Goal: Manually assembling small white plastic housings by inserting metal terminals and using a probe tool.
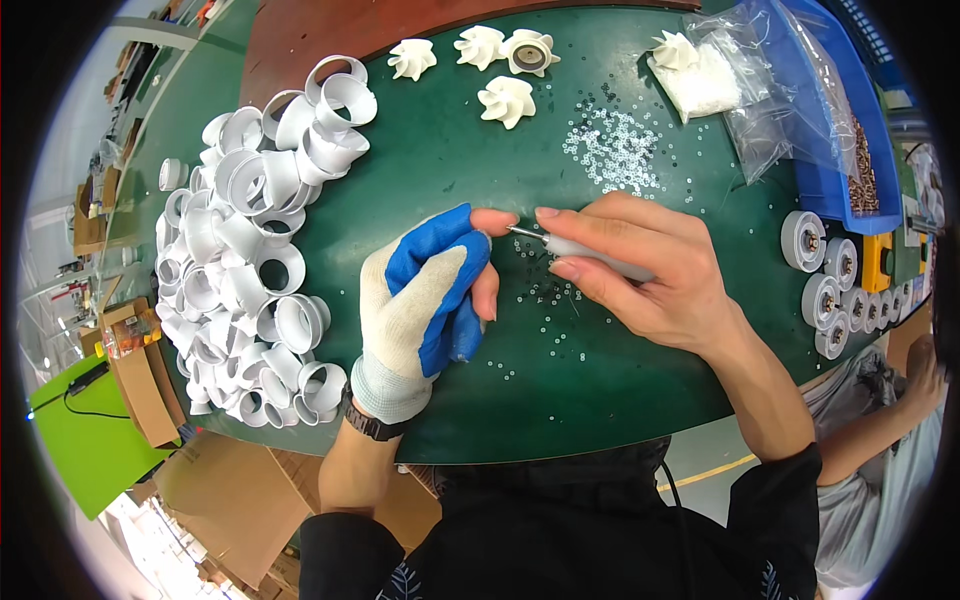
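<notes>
My right hand (650, 265), bare, is closed round a pen-shaped tool (600, 259) with a pale handle and a thin metal tip. That tip meets or nearly meets the bare index fingertip of my left hand (425, 290). A white and blue glove covers this hand, with two fingertips exposed. Its index finger points right, the thumb lies against it and the other fingers curl in; whatever they may hold is hidden. Under and around the tool lie scattered tiny rings (550, 290), like small washers, some dark. A larger pile of pale rings (612, 150) is farther back.
White curved pipe fittings (240, 235) are heaped at left. Several white impellers (507, 101) stand at the back. A plastic bag (700, 80) lies by a blue bin (868, 215) with copper-coloured parts. Round white parts (803, 241) line the right edge, near another person's arm (880, 435).
</notes>
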Demonstrator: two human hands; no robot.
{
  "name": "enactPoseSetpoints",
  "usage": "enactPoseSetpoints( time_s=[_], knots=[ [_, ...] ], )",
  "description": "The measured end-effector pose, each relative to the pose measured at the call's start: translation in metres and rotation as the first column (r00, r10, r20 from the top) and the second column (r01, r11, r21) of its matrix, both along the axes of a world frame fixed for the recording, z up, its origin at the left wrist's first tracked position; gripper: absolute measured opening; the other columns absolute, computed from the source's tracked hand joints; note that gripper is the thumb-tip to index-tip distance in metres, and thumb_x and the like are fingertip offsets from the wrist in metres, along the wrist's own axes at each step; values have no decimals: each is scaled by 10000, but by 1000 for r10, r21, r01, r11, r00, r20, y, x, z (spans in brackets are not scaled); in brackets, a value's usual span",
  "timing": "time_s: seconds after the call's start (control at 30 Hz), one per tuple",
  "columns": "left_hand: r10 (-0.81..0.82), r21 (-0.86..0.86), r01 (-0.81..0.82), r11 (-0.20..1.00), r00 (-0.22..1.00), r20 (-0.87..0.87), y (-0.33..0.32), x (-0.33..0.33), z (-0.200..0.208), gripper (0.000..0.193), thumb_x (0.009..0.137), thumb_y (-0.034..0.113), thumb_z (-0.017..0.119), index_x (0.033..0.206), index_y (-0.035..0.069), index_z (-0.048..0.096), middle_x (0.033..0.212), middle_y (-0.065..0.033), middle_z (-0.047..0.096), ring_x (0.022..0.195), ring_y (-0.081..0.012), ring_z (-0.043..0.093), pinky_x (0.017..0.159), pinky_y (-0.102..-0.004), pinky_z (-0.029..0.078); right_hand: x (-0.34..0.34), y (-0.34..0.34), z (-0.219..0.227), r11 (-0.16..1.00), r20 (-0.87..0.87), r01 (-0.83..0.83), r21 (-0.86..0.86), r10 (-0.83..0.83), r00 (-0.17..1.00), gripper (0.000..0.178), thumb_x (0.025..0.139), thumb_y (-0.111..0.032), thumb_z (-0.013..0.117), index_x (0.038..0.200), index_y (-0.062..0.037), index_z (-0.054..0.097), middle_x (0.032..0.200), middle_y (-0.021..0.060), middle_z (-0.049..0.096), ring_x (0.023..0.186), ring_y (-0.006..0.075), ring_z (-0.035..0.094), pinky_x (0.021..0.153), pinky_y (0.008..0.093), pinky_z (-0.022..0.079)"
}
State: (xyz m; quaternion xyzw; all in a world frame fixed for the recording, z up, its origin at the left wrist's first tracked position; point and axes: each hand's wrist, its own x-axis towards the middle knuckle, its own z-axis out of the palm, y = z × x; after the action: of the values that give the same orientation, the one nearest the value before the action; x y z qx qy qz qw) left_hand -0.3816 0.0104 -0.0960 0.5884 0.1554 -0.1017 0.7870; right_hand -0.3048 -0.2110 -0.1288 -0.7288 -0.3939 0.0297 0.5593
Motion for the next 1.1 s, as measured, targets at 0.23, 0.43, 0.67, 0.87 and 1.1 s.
enactPoseSetpoints(
  time_s=[0.23, 0.43, 0.67, 0.87, 1.1],
  knots=[
    [63, 39, -62, 997, 998, -15, -6, 2, 2, 357, 1021, 126, 449, 1213, -132, 606, 610, -63, 566, 395, -87, 408, 420, -225, 358, 0, -1, 0, 1000, 7, -4, -6, 4, 1000, 417, 820, 21, 785, 1231, 3, 713, 906, 119, 679, 702, 184, 621, 599, 284, 479],
    [71, 76, -69, 995, 997, -23, -12, 2, 9, 341, 1015, 139, 477, 1184, -118, 625, 618, -63, 571, 411, -86, 418, 417, -227, 345, 0, -1, 0, 1000, 3, -4, -8, 4, 1000, 423, 814, 22, 789, 1230, 3, 714, 910, 120, 679, 704, 182, 620, 596, 281, 480],
    [155, 244, -150, 958, 988, 0, -21, 1, 10, 262, 985, 117, 581, 1166, -50, 672, 676, -64, 629, 479, -75, 498, 429, -214, 352, -2, 0, -2, 1000, 60, -17, -11, 18, 998, 435, 797, 26, 797, 1225, 7, 717, 905, 118, 678, 697, 176, 617, 573, 281, 476],
    [120, 208, -119, 971, 993, 7, -19, 2, 9, 280, 997, 144, 557, 1147, -65, 668, 653, -55, 604, 471, -77, 475, 433, -219, 342, -2, 1, -2, 1000, 54, -2, 21, 1, 999, 433, 790, 28, 799, 1216, 9, 721, 901, 119, 677, 676, 175, 610, 557, 281, 472],
    [122, 270, -119, 955, 992, 6, -22, 3, 12, 332, 1006, 179, 523, 1130, -99, 655, 624, -45, 557, 464, -80, 433, 454, -229, 323, -2, 1, -1, 1000, 51, 8, 4, -9, 999, 420, 798, 29, 794, 1211, 10, 721, 902, 120, 676, 676, 175, 613, 563, 282, 474]
  ],
)
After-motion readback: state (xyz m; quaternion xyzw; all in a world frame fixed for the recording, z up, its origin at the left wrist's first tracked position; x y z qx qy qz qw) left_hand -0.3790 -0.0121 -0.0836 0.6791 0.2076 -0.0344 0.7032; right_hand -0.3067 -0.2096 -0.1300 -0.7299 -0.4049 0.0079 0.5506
